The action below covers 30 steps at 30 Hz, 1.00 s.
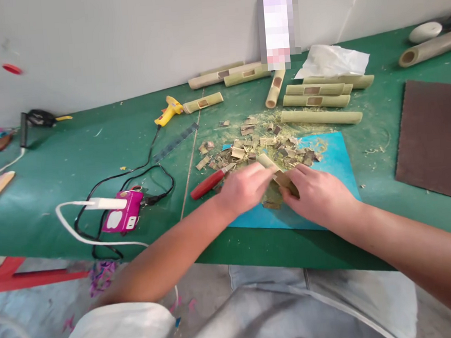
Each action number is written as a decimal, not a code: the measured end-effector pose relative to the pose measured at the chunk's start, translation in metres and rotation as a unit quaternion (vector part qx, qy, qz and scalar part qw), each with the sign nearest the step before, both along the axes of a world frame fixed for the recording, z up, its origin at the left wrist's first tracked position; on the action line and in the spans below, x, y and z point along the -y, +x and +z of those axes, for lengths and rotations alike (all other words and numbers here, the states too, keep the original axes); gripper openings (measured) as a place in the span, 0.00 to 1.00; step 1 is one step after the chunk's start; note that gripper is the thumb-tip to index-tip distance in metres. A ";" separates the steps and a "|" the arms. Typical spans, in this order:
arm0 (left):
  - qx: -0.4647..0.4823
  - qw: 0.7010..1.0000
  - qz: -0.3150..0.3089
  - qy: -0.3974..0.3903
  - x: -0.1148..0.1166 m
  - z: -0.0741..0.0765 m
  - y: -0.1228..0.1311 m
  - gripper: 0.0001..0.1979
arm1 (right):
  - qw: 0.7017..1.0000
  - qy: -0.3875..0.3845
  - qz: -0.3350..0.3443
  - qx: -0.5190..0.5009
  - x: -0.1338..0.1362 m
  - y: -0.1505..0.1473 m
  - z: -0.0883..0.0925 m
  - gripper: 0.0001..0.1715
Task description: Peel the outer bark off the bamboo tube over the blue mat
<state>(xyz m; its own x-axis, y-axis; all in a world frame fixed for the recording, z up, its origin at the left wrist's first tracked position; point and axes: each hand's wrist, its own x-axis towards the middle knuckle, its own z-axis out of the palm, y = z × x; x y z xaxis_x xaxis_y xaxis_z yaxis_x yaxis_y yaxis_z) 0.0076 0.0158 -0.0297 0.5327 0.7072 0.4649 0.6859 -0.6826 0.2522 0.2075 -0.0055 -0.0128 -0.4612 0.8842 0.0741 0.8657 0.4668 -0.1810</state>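
A short pale-green bamboo tube (266, 162) with a cut-out opening slants between my two hands above the blue mat (334, 153). My right hand (319, 190) is closed around its near end, thumb underneath. My left hand (246, 188) is closed at the tube's left side, its fingertips against it; whether they also pinch something small is hidden. Beside my left hand lies a knife with a red handle (208, 184), its blade pointing toward the shavings. Bamboo chips (240, 152) and fine shavings are heaped just beyond my hands.
Several notched bamboo tubes (315, 101) lie behind the chips. A yellow glue gun (169, 111) is at the back left, its black cord running to a magenta power adapter (124, 212). A dark brown sheet (435, 139) lies at right. White paper (334, 61) rests on tubes.
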 end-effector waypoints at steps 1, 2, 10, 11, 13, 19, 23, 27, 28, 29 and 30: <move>-0.006 1.000 -0.003 -0.006 0.000 0.000 0.001 0.16 | 1.000 0.000 -0.001 0.000 0.000 0.000 0.000 0.13; -0.007 1.000 0.005 -0.009 0.001 -0.001 0.001 0.16 | 1.000 0.002 -0.001 0.000 -0.001 0.000 0.000 0.13; 0.003 1.000 0.008 -0.006 0.004 -0.006 0.005 0.15 | 1.000 0.004 0.003 0.004 -0.002 -0.001 0.000 0.14; 0.002 1.000 0.016 0.000 0.003 -0.006 0.005 0.15 | 1.000 0.007 0.002 0.003 -0.002 -0.001 0.000 0.14; -0.005 1.000 0.022 0.005 0.002 -0.006 0.004 0.15 | 1.000 0.011 0.004 0.003 -0.001 0.000 0.000 0.14; 0.010 0.999 0.029 0.022 -0.004 -0.007 0.000 0.15 | 1.000 0.005 0.003 0.002 -0.001 0.000 0.000 0.13; 0.007 1.000 0.013 -0.004 -0.005 -0.007 -0.001 0.16 | 1.000 0.005 0.004 -0.001 -0.001 0.000 -0.002 0.13; 0.016 1.000 0.025 0.006 -0.007 -0.007 -0.001 0.17 | 1.000 0.001 0.001 -0.007 -0.001 0.000 -0.002 0.11; 0.014 1.000 0.018 0.006 -0.007 -0.006 -0.001 0.17 | 1.000 -0.001 0.001 -0.005 -0.001 0.000 -0.002 0.11; 0.014 1.000 0.020 0.008 -0.007 -0.006 -0.001 0.16 | 1.000 -0.002 0.001 -0.005 -0.001 0.000 -0.002 0.11; 0.015 0.999 0.031 0.013 -0.008 -0.006 -0.001 0.16 | 1.000 -0.002 0.002 -0.006 -0.001 0.000 -0.002 0.11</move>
<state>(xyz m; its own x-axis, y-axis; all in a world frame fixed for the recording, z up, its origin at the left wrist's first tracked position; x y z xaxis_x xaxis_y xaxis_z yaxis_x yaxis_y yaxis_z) 0.0067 0.0234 -0.0353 0.4740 0.7260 0.4983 0.7195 -0.6455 0.2561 0.2072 -0.0041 -0.0149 -0.4634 0.8829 0.0763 0.8619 0.4690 -0.1925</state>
